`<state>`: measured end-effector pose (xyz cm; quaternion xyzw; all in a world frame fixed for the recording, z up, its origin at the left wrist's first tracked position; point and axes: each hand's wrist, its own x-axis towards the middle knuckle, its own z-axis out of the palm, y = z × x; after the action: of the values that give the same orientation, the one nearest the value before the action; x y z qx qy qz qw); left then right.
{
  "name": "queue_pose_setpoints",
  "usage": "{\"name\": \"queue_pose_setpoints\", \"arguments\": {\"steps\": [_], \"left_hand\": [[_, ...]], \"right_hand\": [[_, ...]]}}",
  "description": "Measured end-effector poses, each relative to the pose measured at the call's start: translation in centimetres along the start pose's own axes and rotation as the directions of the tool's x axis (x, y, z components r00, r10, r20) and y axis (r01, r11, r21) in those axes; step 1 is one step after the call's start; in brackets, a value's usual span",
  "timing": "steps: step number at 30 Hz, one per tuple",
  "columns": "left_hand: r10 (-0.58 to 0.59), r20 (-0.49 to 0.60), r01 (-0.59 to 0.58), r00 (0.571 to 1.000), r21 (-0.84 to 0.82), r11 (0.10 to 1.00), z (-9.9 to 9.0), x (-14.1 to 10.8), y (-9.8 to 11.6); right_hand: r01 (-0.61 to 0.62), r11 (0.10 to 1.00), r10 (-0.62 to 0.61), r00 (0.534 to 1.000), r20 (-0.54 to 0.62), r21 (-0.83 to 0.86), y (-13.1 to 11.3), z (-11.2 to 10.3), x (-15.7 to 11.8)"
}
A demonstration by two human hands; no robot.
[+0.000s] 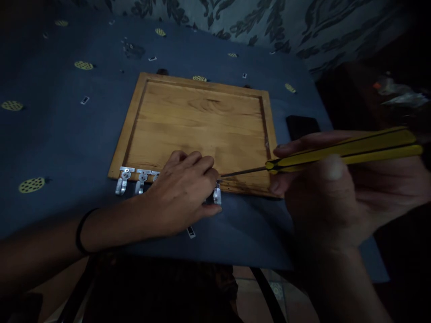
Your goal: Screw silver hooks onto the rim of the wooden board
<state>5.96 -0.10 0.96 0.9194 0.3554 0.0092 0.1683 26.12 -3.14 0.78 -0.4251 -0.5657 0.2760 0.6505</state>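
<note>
A framed wooden board (202, 125) lies on the table, with several silver metal hooks (142, 177) along its near edge. My right hand (340, 193) is wrapped round the yellow handle of a screwdriver (336, 152). The screwdriver's shaft points left, its tip reaching the board's near edge beside my left hand's fingers. My left hand (188, 188) is closed over the row of hooks, fingers curled round one metal hook (217, 194) at the right end, the thumb below it. My left hand covers the hooks in the middle of the row.
A dark blue cloth (60, 143) with yellow pineapple prints covers the table. Small metal pieces (132, 48) lie at the back left. A black flat object (302, 126) rests right of the board. Crumpled clear plastic (404, 92) is at the far right. Patterned fabric (256, 22) rises behind.
</note>
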Motion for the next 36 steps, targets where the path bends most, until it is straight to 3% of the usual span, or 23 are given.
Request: {"name": "queue_pose_setpoints", "arguments": {"steps": [3,21,26,32,36], "left_hand": [[-0.007,0.011,0.007,1.000,0.003,1.000,0.0,0.1,0.0],[0.017,-0.052,-0.016,0.998,0.027,1.000,0.3,-0.1,-0.2],[0.037,-0.088,-0.034,0.995,0.038,0.999,0.5,-0.2,-0.3],[0.031,-0.081,-0.028,0.996,0.036,0.999,0.5,-0.2,-0.2],[0.020,-0.057,-0.018,0.998,0.028,0.999,0.4,-0.2,-0.2]], "right_hand": [[-0.023,1.000,0.022,0.999,-0.041,-0.021,0.2,0.0,0.0],[-0.103,0.994,0.105,0.987,0.119,-0.020,0.0,-0.2,-0.2],[-0.035,0.997,0.050,0.971,0.232,-0.069,-0.6,-0.8,0.3],[0.163,0.970,-0.129,0.975,0.182,-0.180,0.1,-1.2,0.6],[0.201,0.963,-0.176,0.974,0.143,-0.178,0.5,-0.9,0.6]]}}
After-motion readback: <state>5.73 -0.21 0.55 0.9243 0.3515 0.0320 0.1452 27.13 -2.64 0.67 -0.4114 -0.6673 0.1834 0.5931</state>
